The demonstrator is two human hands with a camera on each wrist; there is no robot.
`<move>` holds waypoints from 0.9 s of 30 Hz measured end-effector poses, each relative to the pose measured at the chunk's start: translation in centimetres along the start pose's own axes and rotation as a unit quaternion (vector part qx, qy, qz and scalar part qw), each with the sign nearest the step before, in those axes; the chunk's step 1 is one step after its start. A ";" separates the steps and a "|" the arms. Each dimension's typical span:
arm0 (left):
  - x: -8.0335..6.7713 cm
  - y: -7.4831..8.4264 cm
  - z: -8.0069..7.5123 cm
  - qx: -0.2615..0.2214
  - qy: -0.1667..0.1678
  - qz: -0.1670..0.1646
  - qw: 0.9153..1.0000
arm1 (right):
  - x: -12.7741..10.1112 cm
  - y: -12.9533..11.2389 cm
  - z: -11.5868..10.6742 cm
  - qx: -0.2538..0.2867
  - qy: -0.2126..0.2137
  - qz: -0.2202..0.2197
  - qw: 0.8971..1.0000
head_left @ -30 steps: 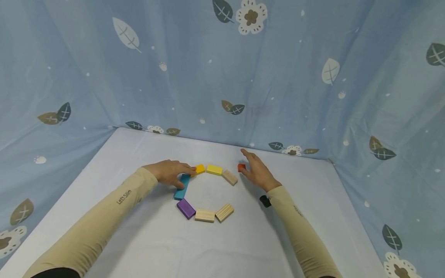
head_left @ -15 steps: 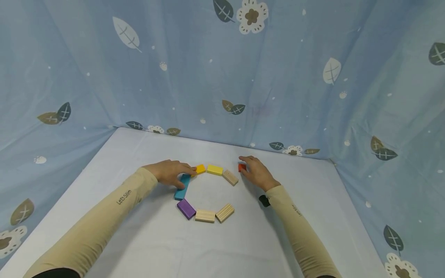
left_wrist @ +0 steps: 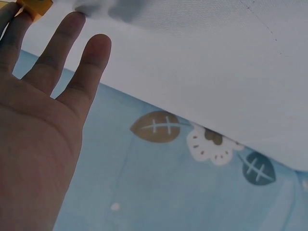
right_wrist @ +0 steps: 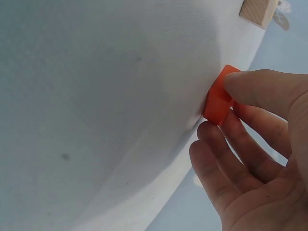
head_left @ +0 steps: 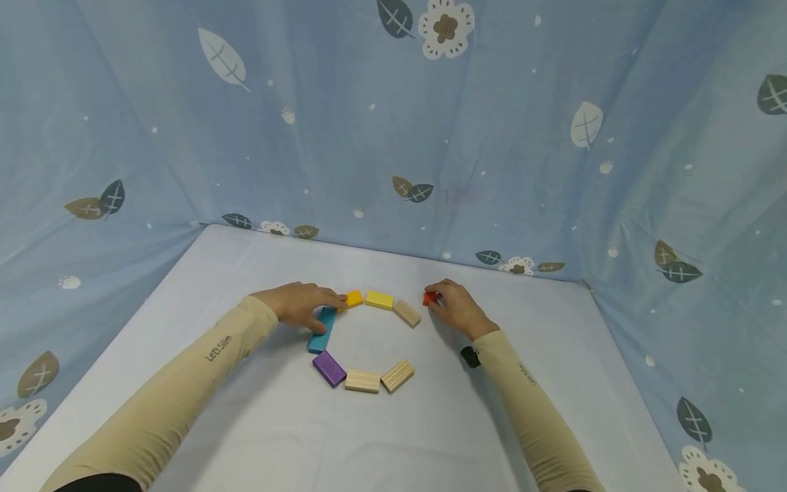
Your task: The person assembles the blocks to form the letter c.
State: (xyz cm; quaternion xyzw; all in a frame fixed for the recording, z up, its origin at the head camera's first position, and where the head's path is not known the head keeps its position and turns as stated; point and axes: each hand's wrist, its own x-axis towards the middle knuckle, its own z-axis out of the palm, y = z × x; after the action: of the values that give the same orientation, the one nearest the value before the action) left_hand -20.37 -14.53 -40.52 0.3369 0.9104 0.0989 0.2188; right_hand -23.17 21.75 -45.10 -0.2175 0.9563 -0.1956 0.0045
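My right hand [head_left: 458,311] pinches a small red block [right_wrist: 218,106] between thumb and fingers, low over the white table, right of a plain wooden block [head_left: 406,313]. On the left, my left hand [head_left: 300,306] spreads loosely over the ring of blocks. Its thumb lies at the long blue block [head_left: 322,331] and its forefinger at the orange block [head_left: 354,298]. In the left wrist view the other fingers [left_wrist: 94,53] are extended, and a corner of the orange block shows at the top left. A yellow block [head_left: 379,301] sits between the orange and plain wooden ones.
A purple block [head_left: 329,369] and two ridged wooden blocks, one level [head_left: 363,381] and one slanted [head_left: 397,376], form the near side of the ring. A blue leaf-print curtain [head_left: 344,137] hangs around the white table [head_left: 344,437].
The right hand's raised fingers have come down and closed on the red block, which has shifted very slightly. The left hand and the other blocks have stayed in place.
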 end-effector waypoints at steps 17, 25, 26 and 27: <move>0.0 0.0 0.0 0.002 0.001 0.000 1.000 | -1.7 0.0 -2.3 0.021 0.054 -0.024 0.998; -0.1 0.0 0.0 -0.005 0.001 -0.002 1.000 | -3.1 -1.3 -2.9 0.040 0.068 -0.046 0.996; -0.2 0.0 -0.1 -0.005 0.001 -0.002 1.000 | -3.3 -1.6 -3.0 0.042 0.067 -0.049 0.996; -0.2 0.0 -0.1 -0.005 0.002 -0.002 1.000 | -3.5 -1.8 -3.0 0.041 0.067 -0.053 0.996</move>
State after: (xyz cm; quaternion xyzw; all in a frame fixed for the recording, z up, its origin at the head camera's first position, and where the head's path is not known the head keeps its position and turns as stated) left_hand -20.29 -14.63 -40.41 0.3341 0.9108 0.1035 0.2193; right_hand -19.54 22.87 -41.90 -0.2543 0.9326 -0.2487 -0.0607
